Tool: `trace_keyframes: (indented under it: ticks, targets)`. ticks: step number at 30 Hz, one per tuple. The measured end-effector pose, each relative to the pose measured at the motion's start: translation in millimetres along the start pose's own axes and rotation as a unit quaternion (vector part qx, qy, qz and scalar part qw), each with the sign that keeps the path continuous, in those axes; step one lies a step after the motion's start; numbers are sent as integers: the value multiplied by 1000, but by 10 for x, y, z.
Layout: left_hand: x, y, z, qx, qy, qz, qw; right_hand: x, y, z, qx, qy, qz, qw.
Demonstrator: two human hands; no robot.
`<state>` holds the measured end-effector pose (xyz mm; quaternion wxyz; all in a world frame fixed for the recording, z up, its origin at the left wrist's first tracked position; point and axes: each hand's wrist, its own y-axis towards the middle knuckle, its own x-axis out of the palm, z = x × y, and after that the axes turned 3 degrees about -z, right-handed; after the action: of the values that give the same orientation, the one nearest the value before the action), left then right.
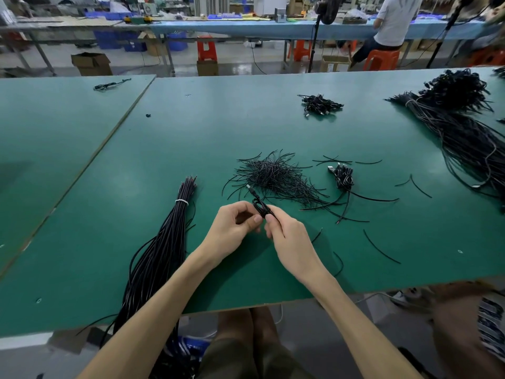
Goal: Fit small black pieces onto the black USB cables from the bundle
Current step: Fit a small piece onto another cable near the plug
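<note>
— Both hands, left hand [235,225] and right hand [287,236], where's the USB cable [259,206]?
— Coiled, pinched between their fingers [257,218], above the green table [136,187], beside the bundle [161,250].

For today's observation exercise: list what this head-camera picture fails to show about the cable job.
- Small black piece: not identifiable; the left hand and right hand cover the coiled black USB cable.
- Long tied black cable bundle: lower end drops past the green table edge.
- Far black cable heap: cut off at the right edge.
</note>
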<state>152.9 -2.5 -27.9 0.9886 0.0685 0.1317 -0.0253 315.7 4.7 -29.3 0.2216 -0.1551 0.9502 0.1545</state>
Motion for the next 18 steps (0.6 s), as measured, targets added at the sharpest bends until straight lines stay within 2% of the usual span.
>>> trace_keyframes:
  ticks: [11, 18]
  targets:
    - [-56, 7, -12, -30, -52, -28, 998, -14, 6, 43, 15, 92, -15, 996]
    - [-116, 29, -9, -49, -94, -55, 993, -26, 10, 32, 12, 108, -6, 994]
